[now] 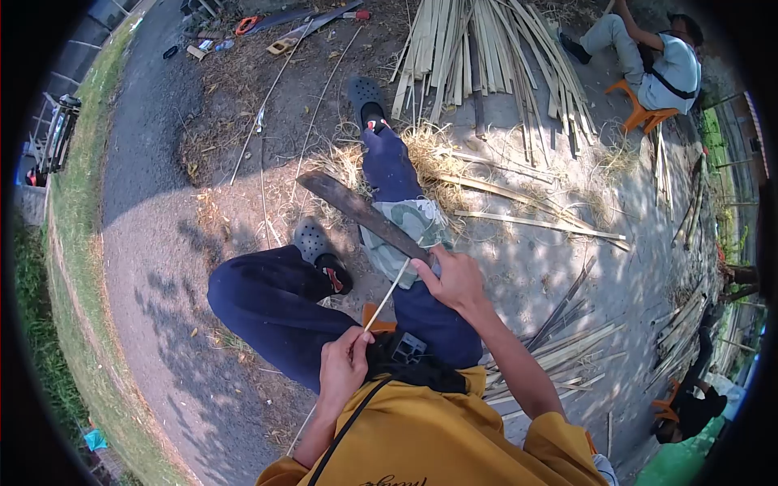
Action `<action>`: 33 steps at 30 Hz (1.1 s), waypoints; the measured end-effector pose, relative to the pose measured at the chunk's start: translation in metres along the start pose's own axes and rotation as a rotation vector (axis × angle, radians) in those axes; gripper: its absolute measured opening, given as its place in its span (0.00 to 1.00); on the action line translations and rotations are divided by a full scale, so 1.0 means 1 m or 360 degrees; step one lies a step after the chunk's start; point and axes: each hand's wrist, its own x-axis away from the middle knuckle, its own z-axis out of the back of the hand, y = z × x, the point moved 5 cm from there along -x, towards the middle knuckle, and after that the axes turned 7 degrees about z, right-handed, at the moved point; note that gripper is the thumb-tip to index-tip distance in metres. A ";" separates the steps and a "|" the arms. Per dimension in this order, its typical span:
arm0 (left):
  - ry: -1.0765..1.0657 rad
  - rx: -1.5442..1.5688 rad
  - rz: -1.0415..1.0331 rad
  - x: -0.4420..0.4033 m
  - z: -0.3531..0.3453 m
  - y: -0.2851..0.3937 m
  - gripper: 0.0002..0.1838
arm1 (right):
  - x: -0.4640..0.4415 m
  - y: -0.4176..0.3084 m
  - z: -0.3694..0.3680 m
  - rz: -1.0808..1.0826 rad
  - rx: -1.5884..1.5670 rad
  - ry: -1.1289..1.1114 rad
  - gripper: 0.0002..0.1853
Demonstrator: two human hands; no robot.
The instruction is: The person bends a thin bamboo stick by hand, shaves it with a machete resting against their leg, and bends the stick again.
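In the head view my right hand [455, 280] is closed around the near end of a machete [356, 209], its handle hidden by my fingers. The broad dark blade points up and left, over a camouflage cloth [397, 223] draped on my outstretched leg. My left hand [344, 362] pinches a thin pale bamboo strip [391, 293] in front of my waist. One end of the strip reaches up to the blade close to my right thumb; whether they touch I cannot tell. Its other end runs back beneath my left forearm.
Curly shavings [438, 166] lie around my leg. Many split bamboo strips [478, 49] fan out ahead, with more strips [559, 356] at my right. Saws [312, 28] rest at the upper left. One person sits on an orange stool [640, 105]; another person [695, 413] is at the lower right.
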 end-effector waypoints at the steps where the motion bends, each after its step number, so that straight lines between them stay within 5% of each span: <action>1: 0.0007 -0.0008 0.0014 0.001 -0.001 0.001 0.09 | 0.006 -0.002 0.001 -0.0011 -0.0014 0.0027 0.30; 18: 0.0034 -0.0164 -0.0117 0.013 0.028 0.002 0.08 | 0.011 0.010 -0.001 -0.0028 -0.0076 -0.0038 0.28; 26: 0.0025 -0.0235 -0.0101 0.011 0.067 0.024 0.09 | 0.036 0.016 0.033 -0.0139 -0.0584 0.0209 0.23; 33: -0.0357 -0.0258 -0.0265 0.001 0.047 0.052 0.07 | 0.041 0.011 0.068 -0.0280 -0.1142 0.0542 0.14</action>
